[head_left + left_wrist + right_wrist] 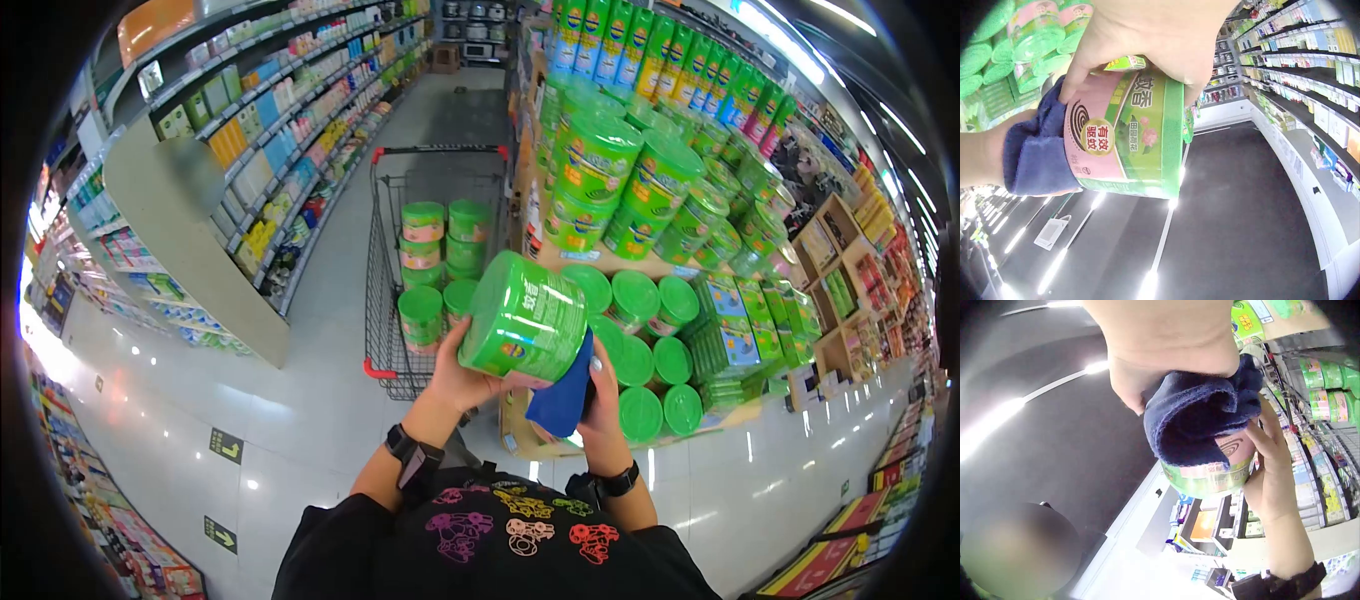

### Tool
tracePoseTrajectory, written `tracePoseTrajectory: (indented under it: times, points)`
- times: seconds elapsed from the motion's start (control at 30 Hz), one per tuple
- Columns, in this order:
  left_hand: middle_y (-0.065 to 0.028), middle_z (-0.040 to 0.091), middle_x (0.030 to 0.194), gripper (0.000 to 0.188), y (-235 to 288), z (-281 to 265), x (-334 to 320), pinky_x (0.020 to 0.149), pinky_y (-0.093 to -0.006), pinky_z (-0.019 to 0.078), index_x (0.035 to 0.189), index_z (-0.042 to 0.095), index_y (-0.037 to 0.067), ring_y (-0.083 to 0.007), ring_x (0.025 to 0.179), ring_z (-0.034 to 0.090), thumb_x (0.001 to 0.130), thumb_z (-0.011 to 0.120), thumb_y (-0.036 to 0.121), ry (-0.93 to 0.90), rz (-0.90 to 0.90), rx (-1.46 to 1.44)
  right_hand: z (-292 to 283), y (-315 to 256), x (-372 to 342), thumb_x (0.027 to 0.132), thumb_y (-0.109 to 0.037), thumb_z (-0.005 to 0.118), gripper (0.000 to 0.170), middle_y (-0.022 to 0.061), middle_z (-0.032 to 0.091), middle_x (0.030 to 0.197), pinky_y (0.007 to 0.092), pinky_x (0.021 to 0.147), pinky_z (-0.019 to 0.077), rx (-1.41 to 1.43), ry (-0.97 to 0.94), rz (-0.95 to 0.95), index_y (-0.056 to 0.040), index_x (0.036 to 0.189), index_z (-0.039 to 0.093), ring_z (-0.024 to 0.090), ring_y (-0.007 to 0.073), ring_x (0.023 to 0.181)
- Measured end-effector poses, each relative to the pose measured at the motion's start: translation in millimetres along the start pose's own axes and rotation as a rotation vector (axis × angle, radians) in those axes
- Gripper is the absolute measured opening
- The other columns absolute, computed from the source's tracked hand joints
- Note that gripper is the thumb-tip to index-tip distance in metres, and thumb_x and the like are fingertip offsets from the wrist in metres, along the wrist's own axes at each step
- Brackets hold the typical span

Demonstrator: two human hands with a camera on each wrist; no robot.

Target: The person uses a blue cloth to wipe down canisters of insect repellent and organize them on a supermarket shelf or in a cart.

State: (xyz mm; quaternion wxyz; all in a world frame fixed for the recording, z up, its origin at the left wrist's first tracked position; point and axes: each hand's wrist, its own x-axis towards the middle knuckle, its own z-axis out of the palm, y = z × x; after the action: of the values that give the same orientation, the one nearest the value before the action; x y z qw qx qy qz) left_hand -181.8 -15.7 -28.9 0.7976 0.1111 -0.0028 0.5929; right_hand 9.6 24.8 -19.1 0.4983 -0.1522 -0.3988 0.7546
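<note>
A green plastic tub of mosquito coils [530, 318] with a pink-and-green label is held tilted in front of the chest. My left hand [458, 368] grips its side near the lid end, thumb and fingers spread around the wall. At the other end, my right hand [602, 400] holds a dark blue cloth [562, 395] against the tub. In the left wrist view the cloth [1032, 153] wraps the tub's base end. The right wrist view shows the cloth [1194, 422] bunched under my right palm, hiding most of the label.
A shopping cart [375, 270] stands ahead, with several similar tubs [422, 310] in it. To the right, a display holds stacked green tubs [635, 300] and tall spray cans [640, 45]. Shelving [250, 130] lines the aisle's left side.
</note>
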Motion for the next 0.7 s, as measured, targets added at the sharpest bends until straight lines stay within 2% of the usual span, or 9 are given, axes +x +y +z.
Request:
tracePoseTrajectory:
  times: [0.03, 0.13, 0.17, 0.27, 0.3, 0.4, 0.43, 0.57, 0.7]
  points:
    - [-0.0175, 0.032, 0.141, 0.065, -1, 0, 1, 0.099, -0.0641, 0.0284, 0.139, 0.029, 0.01, -0.0395, 0.128, 0.032, 0.088, 0.04, 0.049, 0.0, -0.004, -0.001, -3, -1, 0, 0.082, -0.018, 0.057, 0.064, 0.0146, 0.041, 0.135, 0.0375, 0.105, 0.0314, -0.029, -0.016, -0.021, 0.0033, 0.136, 0.031, 0.042, 0.0238, 0.123]
    - [-0.0172, 0.032, 0.141, 0.066, -5, -1, 2, 0.099, -0.0639, 0.0281, 0.139, 0.028, 0.01, -0.0402, 0.128, 0.032, 0.088, 0.041, 0.049, 0.021, -0.007, -0.182, -13, -6, -4, 0.079, -0.01, 0.057, 0.065, 0.0147, 0.041, 0.135, 0.0368, 0.105, 0.029, -0.253, -0.013, -0.073, 0.003, 0.137, 0.03, 0.04, 0.0231, 0.125]
    - [-0.0169, 0.035, 0.139, 0.067, -6, 2, 1, 0.094, -0.0684, 0.0301, 0.137, 0.035, 0.012, -0.0424, 0.125, 0.035, 0.086, 0.04, 0.055, 0.075, -0.04, -0.379, -23, -6, -3, 0.079, -0.005, 0.056, 0.062, 0.0138, 0.041, 0.135, 0.0361, 0.104, 0.0294, -0.346, -0.029, -0.078, 0.002, 0.136, 0.034, 0.041, 0.0229, 0.124]
    - [-0.0168, 0.036, 0.139, 0.066, -14, 26, 6, 0.09, -0.0654, 0.0361, 0.137, 0.034, 0.011, -0.0429, 0.121, 0.039, 0.087, 0.039, 0.054, -0.017, -0.011, 0.007, -30, -18, 3, 0.08, -0.004, 0.054, 0.055, 0.0127, 0.042, 0.135, 0.0347, 0.103, 0.0299, -0.72, -0.174, -0.119, 0.001, 0.133, 0.039, 0.041, 0.0225, 0.123]
    - [-0.0178, 0.031, 0.141, 0.066, -11, 16, 8, 0.096, -0.0682, 0.0288, 0.138, 0.03, 0.009, -0.0431, 0.126, 0.034, 0.088, 0.038, 0.052, -0.03, -0.023, 0.035, -31, -19, 5, 0.081, -0.003, 0.054, 0.052, 0.0129, 0.045, 0.132, 0.0332, 0.101, 0.0313, -0.775, -0.178, -0.163, 0.0001, 0.131, 0.042, 0.042, 0.0222, 0.122]
    - [-0.0185, 0.031, 0.141, 0.066, -12, 15, 14, 0.095, -0.0676, 0.0305, 0.138, 0.029, 0.009, -0.0437, 0.124, 0.036, 0.088, 0.037, 0.052, 0.008, -0.041, 0.036, -28, -32, 6, 0.079, -0.002, 0.054, 0.054, 0.0142, 0.049, 0.128, 0.0333, 0.098, 0.0346, -0.853, -0.257, -0.229, -0.0006, 0.131, 0.042, 0.046, 0.0199, 0.116]
    - [-0.019, 0.034, 0.139, 0.065, -12, 9, 15, 0.094, -0.0665, 0.0329, 0.137, 0.031, 0.008, -0.0437, 0.122, 0.039, 0.089, 0.036, 0.052, -0.028, -0.044, 0.011, -23, -41, 4, 0.076, -0.003, 0.057, 0.054, 0.0157, 0.054, 0.123, 0.0342, 0.093, 0.039, -0.885, -0.271, -0.27, -0.0015, 0.13, 0.046, 0.052, 0.0211, 0.106]
    - [-0.0186, 0.038, 0.137, 0.064, -10, -2, 21, 0.091, -0.0623, 0.037, 0.135, 0.034, 0.008, -0.0403, 0.121, 0.041, 0.089, 0.033, 0.053, 0.023, -0.066, -0.096, -7, -66, -5, 0.068, -0.007, 0.06, 0.058, 0.01, 0.058, 0.12, 0.0335, 0.089, 0.0407, -1.105, -0.422, -0.36, -0.0044, 0.126, 0.052, 0.053, 0.0254, 0.092]
    - [-0.0176, 0.037, 0.137, 0.065, -12, -8, 25, 0.09, -0.062, 0.0377, 0.136, 0.033, 0.01, -0.0383, 0.122, 0.041, 0.088, 0.033, 0.055, 0.016, -0.163, -0.079, 5, -76, -16, 0.064, -0.006, 0.058, 0.059, 0.007, 0.057, 0.122, 0.034, 0.088, 0.0407, -1.183, -0.46, -0.415, -0.0073, 0.123, 0.054, 0.052, 0.0245, 0.09]
